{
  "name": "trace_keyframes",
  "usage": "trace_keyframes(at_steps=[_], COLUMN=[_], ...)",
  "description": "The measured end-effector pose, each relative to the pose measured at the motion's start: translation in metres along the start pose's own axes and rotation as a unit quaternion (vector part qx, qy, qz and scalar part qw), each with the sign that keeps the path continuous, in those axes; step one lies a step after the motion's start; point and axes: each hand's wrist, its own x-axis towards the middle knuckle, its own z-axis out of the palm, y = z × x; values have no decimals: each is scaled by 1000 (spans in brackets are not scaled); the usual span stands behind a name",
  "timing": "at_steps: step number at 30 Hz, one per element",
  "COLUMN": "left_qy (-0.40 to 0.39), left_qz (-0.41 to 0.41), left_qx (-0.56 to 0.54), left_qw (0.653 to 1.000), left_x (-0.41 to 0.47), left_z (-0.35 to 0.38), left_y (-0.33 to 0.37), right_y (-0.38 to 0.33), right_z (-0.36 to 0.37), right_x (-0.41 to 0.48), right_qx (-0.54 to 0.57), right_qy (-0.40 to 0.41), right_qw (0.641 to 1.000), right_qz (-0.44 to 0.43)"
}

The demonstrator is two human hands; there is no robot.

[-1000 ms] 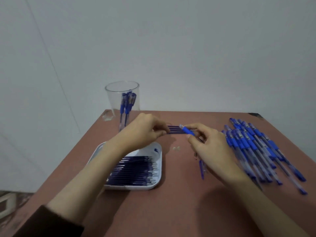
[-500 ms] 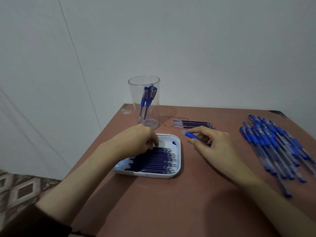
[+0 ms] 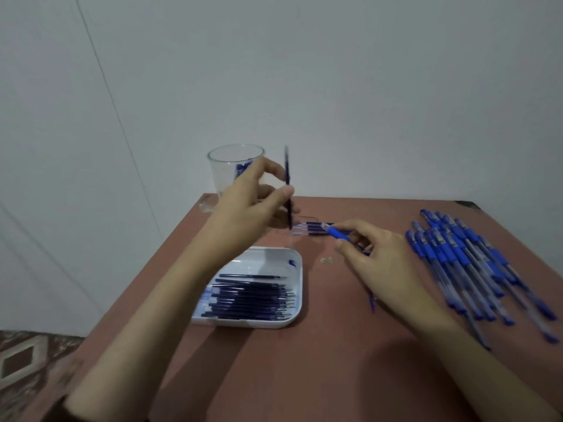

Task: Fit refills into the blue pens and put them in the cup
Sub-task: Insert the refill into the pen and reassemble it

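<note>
Two bare hands work over a reddish-brown, matte surface (image 3: 335,360) set against a plain pale wall; the left hand (image 3: 256,196) is raised above the far edge and pinches one thin dark-blue refill (image 3: 287,190) between thumb and fingertips, the refill standing almost upright, its lower end above the surface. The right hand (image 3: 377,254) rests low near the middle and grips one blue pen (image 3: 338,233) by its rubbery grip section, the clear tip pointing left toward the refill; the rest of the barrel is hidden under the palm.

One clear plastic cup (image 3: 227,166), round and slightly tapered, stands at the far left corner, partly behind the left hand; blue pen caps show inside it, perhaps two, though the blur makes the count unsure. One white rectangular tray (image 3: 297,269) with rounded corners lies on the near left; it holds a stack of slim dark refills (image 3: 249,296), well over a dozen, all laid lengthwise with metal tips to the right. Three or so loose refills (image 3: 307,229) lie side by side on the surface between the two hands. On the right side a heap of blue pens (image 3: 475,269), about fifteen, lies roughly parallel, with translucent barrels and blue caps toward the far edge.
</note>
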Motion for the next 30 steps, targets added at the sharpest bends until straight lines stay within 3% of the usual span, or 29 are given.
trace_keyframes(at_steps=[5, 10, 30], left_qy=[145, 216, 181], left_qz=[-23, -21, -21], left_qx=[-233, -338, -306], left_qw=[961, 916, 935], left_x=[12, 23, 28], left_z=[55, 75, 76], left_y=[-15, -24, -37], right_y=[9, 15, 13], right_z=[-9, -15, -17], right_x=[6, 10, 10], right_qx=[29, 34, 40], right_qy=[43, 63, 42], right_qw=[997, 994, 995], right_qz=[58, 79, 81])
